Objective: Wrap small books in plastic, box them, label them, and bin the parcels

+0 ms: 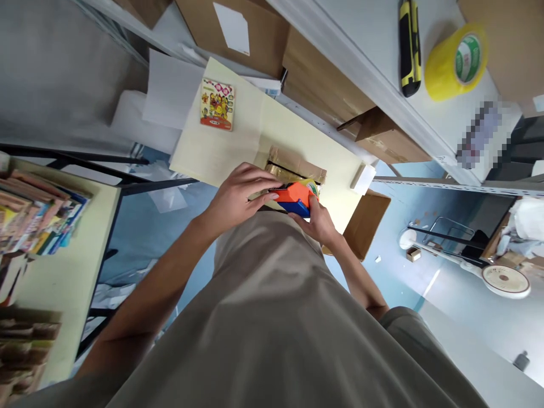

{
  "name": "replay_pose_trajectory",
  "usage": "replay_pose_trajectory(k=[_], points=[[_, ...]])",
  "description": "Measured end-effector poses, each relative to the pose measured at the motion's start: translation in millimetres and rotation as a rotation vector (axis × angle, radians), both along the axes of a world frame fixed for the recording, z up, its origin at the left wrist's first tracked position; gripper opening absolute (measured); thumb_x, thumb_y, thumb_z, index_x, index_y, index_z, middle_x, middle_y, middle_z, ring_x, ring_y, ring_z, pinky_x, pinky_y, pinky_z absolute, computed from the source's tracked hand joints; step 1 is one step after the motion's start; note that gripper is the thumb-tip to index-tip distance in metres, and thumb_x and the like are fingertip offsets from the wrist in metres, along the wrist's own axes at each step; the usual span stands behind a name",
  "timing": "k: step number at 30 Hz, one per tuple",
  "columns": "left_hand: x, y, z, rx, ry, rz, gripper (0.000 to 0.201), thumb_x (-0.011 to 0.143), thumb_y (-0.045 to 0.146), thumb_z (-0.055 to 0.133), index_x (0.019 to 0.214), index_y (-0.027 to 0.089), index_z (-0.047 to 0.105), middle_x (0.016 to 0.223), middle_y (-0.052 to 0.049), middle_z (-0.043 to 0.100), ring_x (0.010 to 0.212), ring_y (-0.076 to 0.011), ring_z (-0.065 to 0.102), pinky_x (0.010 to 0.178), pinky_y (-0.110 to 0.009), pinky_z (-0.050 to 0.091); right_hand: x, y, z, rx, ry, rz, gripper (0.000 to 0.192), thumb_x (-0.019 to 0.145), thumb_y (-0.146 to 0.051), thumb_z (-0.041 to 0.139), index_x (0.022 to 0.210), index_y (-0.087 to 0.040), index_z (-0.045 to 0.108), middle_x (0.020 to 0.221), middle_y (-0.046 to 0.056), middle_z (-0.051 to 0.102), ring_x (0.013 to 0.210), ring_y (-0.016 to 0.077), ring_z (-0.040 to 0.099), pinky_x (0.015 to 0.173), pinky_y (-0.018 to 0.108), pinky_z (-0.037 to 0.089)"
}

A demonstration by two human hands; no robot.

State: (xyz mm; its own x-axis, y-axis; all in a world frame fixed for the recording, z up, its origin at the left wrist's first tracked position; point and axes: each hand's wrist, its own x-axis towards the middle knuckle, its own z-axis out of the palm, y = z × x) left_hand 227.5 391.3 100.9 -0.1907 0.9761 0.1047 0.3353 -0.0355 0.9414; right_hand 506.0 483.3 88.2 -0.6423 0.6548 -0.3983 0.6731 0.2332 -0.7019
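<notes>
An orange and blue tape dispenser point(293, 196) with a roll of tape point(312, 186) in it is in front of my body, over the near edge of the table. My right hand point(317, 222) grips its right end, with the thumb along the side. At the opposite end, the thumb and fingers of my left hand point(242, 195) close around the dispenser's front; whether they pinch a tape end is hidden. Just beyond the dispenser lies a small brown cardboard package point(297, 161) with shiny tape on it, partly covered by my hands.
A small colourful book point(217, 105) lies on the pale table point(242, 96). The shelf point(365, 34) above holds a box cutter point(410, 48) and a yellow tape roll point(457, 62). Cardboard boxes point(327, 79) stand behind. At left, books point(42, 209) sit on another table; at right stands a fan point(505, 279).
</notes>
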Motion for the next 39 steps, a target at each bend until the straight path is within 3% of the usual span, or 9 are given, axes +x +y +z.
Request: replay_pose_trajectory(k=[4, 8, 12, 17, 22, 26, 30, 33, 39], points=[[-0.4, -3.0, -9.3, -0.039, -0.084, 0.008, 0.038, 0.105, 0.066, 0.079, 0.115, 0.033, 0.091, 0.118, -0.008, 0.087, 0.118, -0.0314, 0.078, 0.116, -0.053, 0.060, -0.7, 2.8, -3.2, 0.005, -0.038, 0.062, 0.072, 0.099, -0.087, 0.069, 0.136, -0.027, 0.052, 0.118, 0.021, 0.080, 0.109, 0.0454, 0.080, 0.090, 0.061, 0.067], [-6.1, -5.4, -8.4, -0.122, -0.237, 0.060, 0.042, 0.095, 0.070, 0.089, 0.114, 0.032, 0.091, 0.116, -0.008, 0.087, 0.119, -0.0322, 0.078, 0.116, -0.051, 0.061, -8.2, 10.1, 7.7, -0.022, -0.094, 0.131, 0.069, 0.102, -0.083, 0.068, 0.137, -0.025, 0.055, 0.113, 0.019, 0.080, 0.103, 0.0420, 0.080, 0.088, 0.056, 0.065], [-19.9, -2.0, -19.9, -0.318, -0.440, 0.059, 0.057, 0.088, 0.078, 0.092, 0.110, 0.025, 0.090, 0.113, -0.010, 0.087, 0.105, -0.0298, 0.079, 0.097, -0.043, 0.065, -25.5, 25.9, 34.6, -0.135, -0.155, 0.203, 0.062, 0.100, -0.075, 0.075, 0.136, -0.026, 0.062, 0.104, 0.011, 0.080, 0.088, 0.0334, 0.077, 0.081, 0.046, 0.061], [-25.2, 17.1, -61.8, -0.563, -0.775, 0.109, 0.062, 0.077, 0.076, 0.101, 0.088, 0.018, 0.082, 0.085, -0.008, 0.080, 0.082, -0.0236, 0.074, 0.077, -0.034, 0.061, -62.4, 45.7, 64.0, -0.210, -0.264, 0.209, 0.058, 0.095, -0.077, 0.081, 0.120, -0.025, 0.071, 0.097, 0.006, 0.080, 0.080, 0.0258, 0.072, 0.074, 0.038, 0.053], [-16.3, 25.2, -84.2, -0.558, -0.880, 0.119, 0.063, 0.069, 0.078, 0.102, 0.081, 0.020, 0.082, 0.076, -0.004, 0.075, 0.069, -0.0174, 0.062, 0.067, -0.031, 0.051, -95.6, 64.9, 88.1, -0.334, -0.347, 0.173, 0.064, 0.098, -0.088, 0.072, 0.101, -0.024, 0.073, 0.086, 0.005, 0.083, 0.073, 0.0222, 0.075, 0.067, 0.034, 0.051], [-19.2, 27.0, -93.0, -0.523, -0.960, 0.093, 0.061, 0.068, 0.078, 0.101, 0.081, 0.021, 0.082, 0.072, -0.003, 0.071, 0.068, -0.0162, 0.058, 0.070, -0.032, 0.051, -103.3, 92.7, 126.9, -0.542, -0.528, 0.206, 0.068, 0.092, -0.092, 0.077, 0.088, -0.024, 0.070, 0.073, 0.003, 0.082, 0.064, 0.0210, 0.076, 0.064, 0.032, 0.053], [-29.1, 40.0, -115.2, -0.569, -0.996, 0.202, 0.048, 0.074, 0.061, 0.102, 0.081, 0.019, 0.079, 0.072, -0.002, 0.069, 0.067, -0.0142, 0.057, 0.072, -0.031, 0.050, -104.4, 117.1, 161.2, -0.538, -0.722, 0.181, 0.073, 0.088, -0.096, 0.077, 0.081, -0.023, 0.071, 0.072, 0.006, 0.082, 0.064, 0.0221, 0.077, 0.061, 0.033, 0.052], [-30.8, 50.7, -132.2, -0.642, -1.013, 0.232, 0.042, 0.077, 0.051, 0.102, 0.080, 0.019, 0.076, 0.072, 0.000, 0.068, 0.066, -0.0125, 0.055, 0.071, -0.030, 0.048, -111.8, 120.9, 163.7, -0.478, -0.755, 0.172, 0.075, 0.088, -0.097, 0.075, 0.077, -0.022, 0.073, 0.069, 0.007, 0.080, 0.062, 0.0207, 0.075, 0.061, 0.034, 0.051], [-31.9, 51.5, -154.3, -0.658, -0.996, 0.315, 0.049, 0.075, 0.059, 0.104, 0.080, 0.021, 0.073, 0.072, 0.000, 0.067, 0.069, -0.0136, 0.055, 0.068, -0.029, 0.046, -134.3, 112.6, 136.9, -0.373, -0.774, 0.136, 0.069, 0.091, -0.091, 0.079, 0.078, -0.023, 0.073, 0.066, 0.006, 0.076, 0.062, 0.0216, 0.073, 0.063, 0.037, 0.051]])
